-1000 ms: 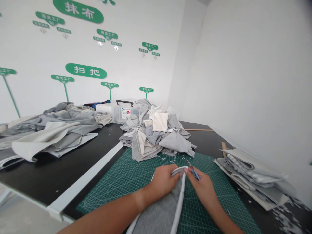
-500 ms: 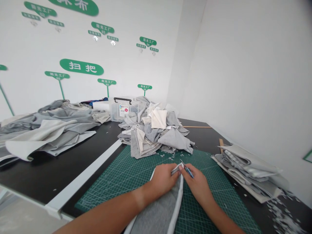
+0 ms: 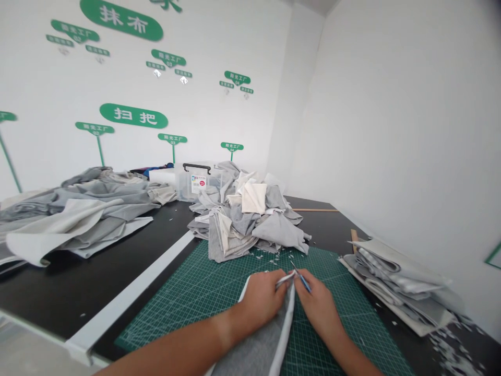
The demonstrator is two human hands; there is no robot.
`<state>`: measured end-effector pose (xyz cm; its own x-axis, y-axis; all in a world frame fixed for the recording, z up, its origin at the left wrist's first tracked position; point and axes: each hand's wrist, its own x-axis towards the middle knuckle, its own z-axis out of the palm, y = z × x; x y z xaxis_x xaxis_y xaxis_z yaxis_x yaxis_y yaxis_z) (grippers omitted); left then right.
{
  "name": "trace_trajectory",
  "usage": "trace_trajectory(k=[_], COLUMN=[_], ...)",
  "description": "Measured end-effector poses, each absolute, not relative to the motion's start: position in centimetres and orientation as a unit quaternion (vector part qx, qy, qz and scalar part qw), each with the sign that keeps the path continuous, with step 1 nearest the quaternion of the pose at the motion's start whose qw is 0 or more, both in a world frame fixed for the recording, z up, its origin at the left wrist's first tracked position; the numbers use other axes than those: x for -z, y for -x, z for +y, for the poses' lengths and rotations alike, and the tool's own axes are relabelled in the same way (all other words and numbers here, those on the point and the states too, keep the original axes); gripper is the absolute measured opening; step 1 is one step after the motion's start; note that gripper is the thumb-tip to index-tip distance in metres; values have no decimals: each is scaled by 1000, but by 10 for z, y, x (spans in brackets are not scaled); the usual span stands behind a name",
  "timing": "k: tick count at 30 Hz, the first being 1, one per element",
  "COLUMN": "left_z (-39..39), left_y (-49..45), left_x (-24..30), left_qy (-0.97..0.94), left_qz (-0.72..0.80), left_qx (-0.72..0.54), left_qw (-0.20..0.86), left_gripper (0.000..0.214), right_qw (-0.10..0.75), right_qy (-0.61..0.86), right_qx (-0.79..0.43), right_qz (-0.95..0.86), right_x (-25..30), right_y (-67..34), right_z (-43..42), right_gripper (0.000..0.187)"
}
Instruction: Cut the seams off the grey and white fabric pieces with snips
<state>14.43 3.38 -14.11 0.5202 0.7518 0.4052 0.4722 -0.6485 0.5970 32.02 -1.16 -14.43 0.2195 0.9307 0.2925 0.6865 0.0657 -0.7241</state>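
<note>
A grey cloth (image 3: 260,342) with a white edge hangs from my hands over the green cutting mat (image 3: 172,297). My left hand (image 3: 261,297) is closed on its upper end, folding the white edge over. Close beside it, my right hand (image 3: 319,303) is closed around a small blue-handled tool (image 3: 304,283), which looks like thread snips. Its thin metal tip points up and left, near the cloth's corner. My right thumb and fingers meet the cloth at that corner. The fingers hide most of the tool, and whether its blades are apart cannot be seen.
Beyond the mat lies a heap of grey and cream cloths (image 3: 250,219), with small white scraps in front. Behind it stands a clear plastic box (image 3: 188,188). Grey fabric (image 3: 86,214) spreads at left. Folded cloths (image 3: 399,282) are stacked at right, near more scraps (image 3: 454,344).
The camera has tilted up slightly, so everything sits a little lower in view. Both hands stay together at the cloth's corner, with the tool still in my right hand.
</note>
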Motion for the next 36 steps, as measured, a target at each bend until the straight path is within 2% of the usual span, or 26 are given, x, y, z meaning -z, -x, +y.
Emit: trace_trajectory(k=[9, 19, 24, 28, 32, 36], left_z=[32, 40, 42, 39, 36, 42], left_y=[-145, -149, -151, -151, -147, -145], left_x=[141, 141, 146, 146, 142, 141], left_qy=[-834, -801, -793, -797, -805, -808], left_qz=[377, 292, 329, 369, 378, 353], left_qx=[-340, -332, -346, -350, -357, -329], left_qw=[215, 403, 379, 325, 287, 339], left_gripper=[29, 43, 36, 40, 37, 42], right_qw=[398, 432, 427, 388, 397, 426], right_qy=[671, 616, 639, 688, 680, 630], right_qx=[-134, -184, -167, -119, -115, -158], right_qz=[-611, -632, -618, -601, -605, -630], right_x=[141, 136, 136, 137, 135, 134], right_y=[-322, -313, -311, -313, -314, -312], right_z=[-15, -18, -18, -18, -19, -20], right_gripper=[44, 43, 37, 43, 47, 43])
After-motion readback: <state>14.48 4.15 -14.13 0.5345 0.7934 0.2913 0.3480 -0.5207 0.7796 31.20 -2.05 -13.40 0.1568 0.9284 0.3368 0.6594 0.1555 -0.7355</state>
